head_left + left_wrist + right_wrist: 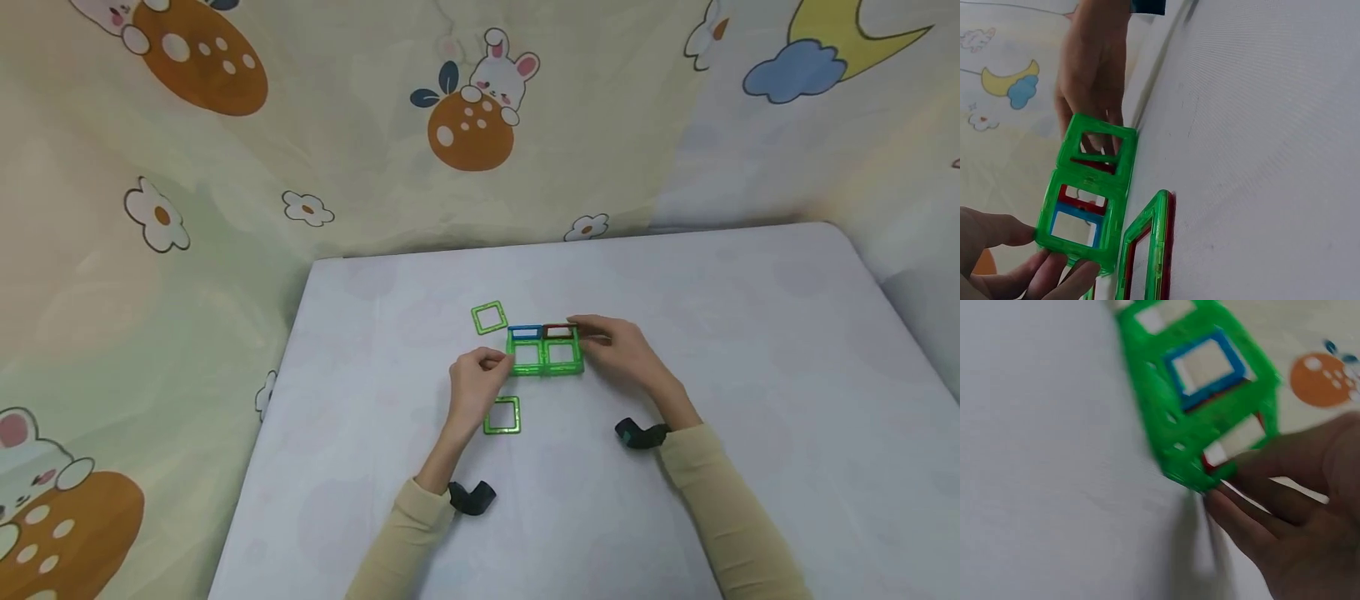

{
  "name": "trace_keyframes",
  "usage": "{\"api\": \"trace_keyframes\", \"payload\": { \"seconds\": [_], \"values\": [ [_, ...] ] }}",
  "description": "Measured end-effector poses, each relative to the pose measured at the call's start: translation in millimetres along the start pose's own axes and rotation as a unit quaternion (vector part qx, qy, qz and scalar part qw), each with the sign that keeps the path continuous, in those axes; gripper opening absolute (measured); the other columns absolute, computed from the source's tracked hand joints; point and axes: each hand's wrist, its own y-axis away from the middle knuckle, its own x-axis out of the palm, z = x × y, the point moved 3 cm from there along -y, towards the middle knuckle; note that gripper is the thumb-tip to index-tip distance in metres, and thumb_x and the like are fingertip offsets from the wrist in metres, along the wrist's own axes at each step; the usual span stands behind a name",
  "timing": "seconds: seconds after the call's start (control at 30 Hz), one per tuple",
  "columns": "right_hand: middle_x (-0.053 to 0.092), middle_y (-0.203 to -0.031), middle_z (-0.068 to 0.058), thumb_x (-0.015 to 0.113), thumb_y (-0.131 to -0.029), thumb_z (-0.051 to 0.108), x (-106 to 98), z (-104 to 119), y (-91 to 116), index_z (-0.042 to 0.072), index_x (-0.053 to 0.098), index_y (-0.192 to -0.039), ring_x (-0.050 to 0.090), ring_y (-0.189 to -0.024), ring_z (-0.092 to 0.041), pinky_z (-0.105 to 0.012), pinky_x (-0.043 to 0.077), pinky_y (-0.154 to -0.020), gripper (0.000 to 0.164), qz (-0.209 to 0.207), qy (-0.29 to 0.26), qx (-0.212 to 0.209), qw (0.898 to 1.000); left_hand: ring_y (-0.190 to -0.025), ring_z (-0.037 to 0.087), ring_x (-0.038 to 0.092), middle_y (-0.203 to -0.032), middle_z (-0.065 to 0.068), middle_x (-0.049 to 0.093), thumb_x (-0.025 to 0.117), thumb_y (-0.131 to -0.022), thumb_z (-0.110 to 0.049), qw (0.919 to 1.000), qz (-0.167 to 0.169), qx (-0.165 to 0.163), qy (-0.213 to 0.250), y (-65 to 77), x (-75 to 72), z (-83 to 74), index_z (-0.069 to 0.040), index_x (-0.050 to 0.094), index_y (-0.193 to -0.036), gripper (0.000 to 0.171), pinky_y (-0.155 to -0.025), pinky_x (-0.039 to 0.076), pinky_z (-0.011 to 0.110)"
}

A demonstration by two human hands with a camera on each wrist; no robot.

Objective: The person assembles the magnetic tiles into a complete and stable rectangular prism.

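Note:
A small structure of square magnetic tiles point(543, 355) stands on the table, with two green frames side by side at the front and a blue tile point(526, 337) and a red tile point(558, 337) behind them. At its left edge, my left hand point(475, 383) pinches the green frame point(1088, 181) between thumb and fingers. My right hand point(621, 346) grips the opposite end, fingertips on the green corner point(1200, 478) in the right wrist view. Near my left wrist lies a loose green square tile point(502, 431), and in the left wrist view a red edge point(1170, 250) shows along it.
Another loose green square tile point(477, 322) lies behind the structure, to the left. The white table point(750, 350) reaches back to a printed cloth wall point(360, 133). Black wrist devices point(472, 498) sit on both wrists, low over the tabletop.

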Motion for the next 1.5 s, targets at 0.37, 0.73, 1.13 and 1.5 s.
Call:
{"api": "trace_keyframes", "payload": {
  "seconds": [0.37, 0.73, 1.13, 1.5],
  "values": [
    [0.038, -0.162, -0.020, 0.084, -0.086, 0.017, -7.1, -8.8, 11.8, 0.012, 0.032, -0.160, 0.044, -0.145, -0.043, -0.050, 0.043, -0.113, 0.091, 0.141, -0.086, -0.013, 0.986, -0.075, 0.014, 0.066, -0.083, 0.004, 0.073, 0.073, -0.096, -0.031, 0.9999, 0.009, -0.006, 0.006, 2.3, -2.8, 3.5, -0.006, 0.076, -0.099, 0.026, -0.066, 0.052, 0.026],
    [0.045, -0.157, -0.020, 0.083, -0.086, 0.014, 1.2, -5.2, 12.0, 0.015, 0.039, -0.157, 0.054, -0.136, -0.044, -0.054, 0.048, -0.108, 0.084, 0.097, -0.050, -0.014, 0.994, -0.111, 0.022, 0.058, -0.121, 0.008, 0.065, 0.080, -0.091, -0.036, 0.9675, 0.148, 0.103, -0.177, 33.7, -18.4, 12.2, -0.003, 0.068, -0.126, 0.050, -0.094, 0.053, 0.040],
    [0.043, -0.159, -0.021, 0.083, -0.087, 0.013, -1.5, -7.8, 10.8, 0.013, 0.038, -0.158, 0.054, -0.136, -0.043, -0.052, 0.048, -0.108, 0.084, 0.100, -0.053, -0.019, 0.993, -0.118, 0.025, 0.052, -0.133, 0.016, 0.056, 0.077, -0.087, -0.010, 0.8428, 0.223, 0.247, -0.423, 53.5, -7.0, 4.4, 0.006, 0.058, -0.138, 0.056, -0.099, 0.053, 0.035],
    [0.040, -0.161, -0.022, 0.081, -0.087, 0.010, -3.3, -2.9, 11.0, 0.010, 0.036, -0.159, 0.053, -0.137, -0.044, -0.051, 0.048, -0.108, 0.085, 0.104, -0.056, -0.027, 0.993, -0.105, 0.018, 0.047, -0.121, 0.009, 0.052, 0.076, -0.084, -0.010, 0.8537, 0.240, 0.260, -0.382, 44.9, -2.7, -8.9, 0.003, 0.060, -0.132, 0.052, -0.086, 0.052, 0.028]
  ]
}}
